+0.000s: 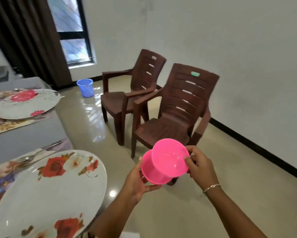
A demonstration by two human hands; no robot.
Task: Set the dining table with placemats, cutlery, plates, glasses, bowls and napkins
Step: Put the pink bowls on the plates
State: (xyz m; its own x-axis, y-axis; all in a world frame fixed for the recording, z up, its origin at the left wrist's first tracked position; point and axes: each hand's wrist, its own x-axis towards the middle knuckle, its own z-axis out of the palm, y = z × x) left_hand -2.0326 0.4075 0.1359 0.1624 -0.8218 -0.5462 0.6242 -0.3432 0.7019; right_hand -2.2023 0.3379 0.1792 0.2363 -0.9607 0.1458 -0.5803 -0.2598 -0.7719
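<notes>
While near plate and far plate sit on mats with cutlery laid, no bowls, glasses or napkins show on the desk yet. Your left hand grips the lower bowl and your right hand pinches the upper bowl by its rim, both over the floor beside the desk edge. Near plate crowds that edge; chairs stand well apart, leaving you room.

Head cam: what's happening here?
A person beside the table holds two pink bowls. The left hand grips the lower bowl; the right hand pinches the rim of the upper bowl, which overlaps it. The near plate and far plate already sit on placemats, with cutlery beside the near one. No bowl is on the table in view.
</notes>
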